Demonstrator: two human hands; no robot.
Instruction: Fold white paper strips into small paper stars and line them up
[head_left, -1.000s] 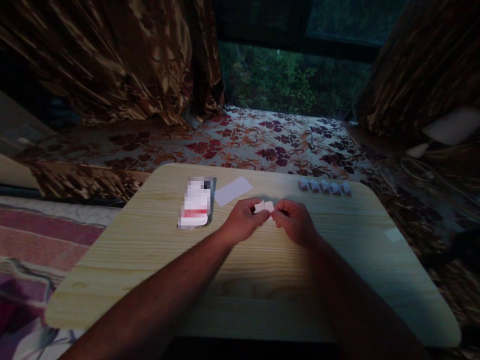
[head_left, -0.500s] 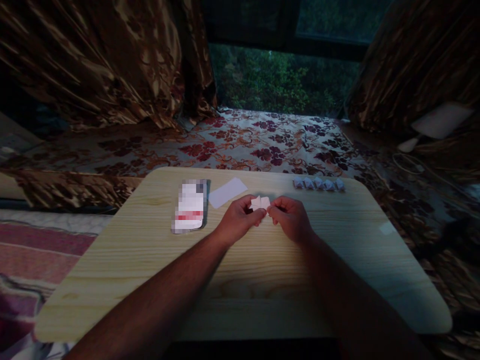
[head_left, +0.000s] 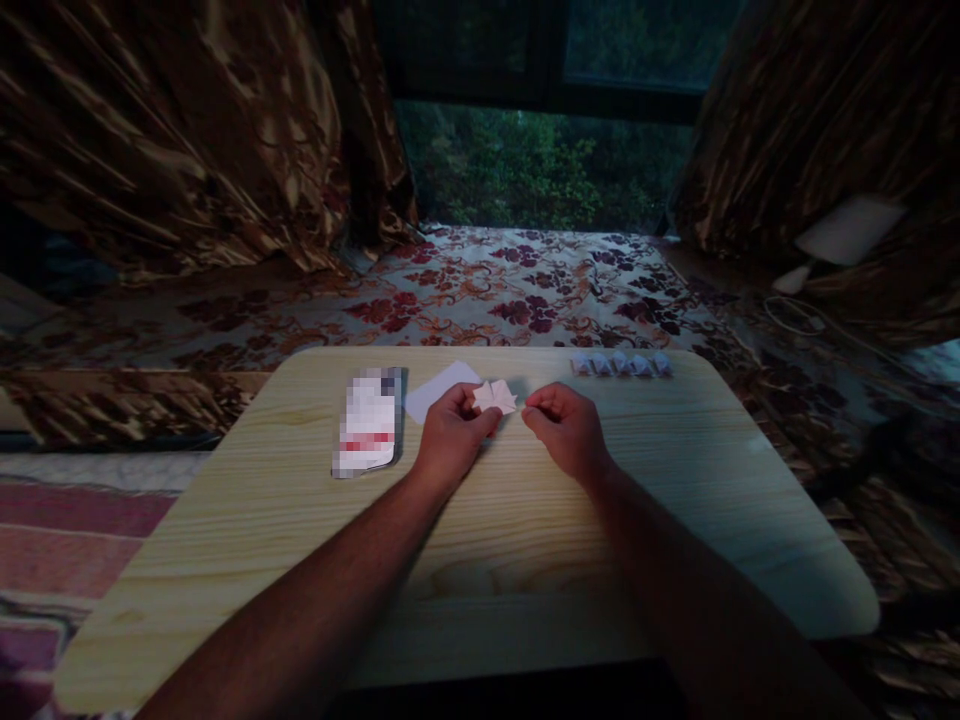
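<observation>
My left hand [head_left: 452, 435] is closed on a small folded white paper piece [head_left: 495, 397], held just above the light wooden table [head_left: 480, 540]. My right hand [head_left: 564, 428] hovers a short way to the right of the piece, its fingers curled and pinched together, apart from the paper. Whether anything is between those fingers I cannot make out. Behind my left hand lies a flat white paper slip [head_left: 436, 389], partly hidden by the knuckles.
A white packet with a red band [head_left: 366, 434] lies left of my hands. Several small folded paper pieces [head_left: 621, 364] sit in a row near the table's far right edge. Beyond the table are a floral-patterned cloth [head_left: 525, 290], brown curtains and a window.
My right hand has let go of the folded piece and drawn slightly right. The left hand alone holds it now, and the piece looks more spread out. The view shifted down and left.
</observation>
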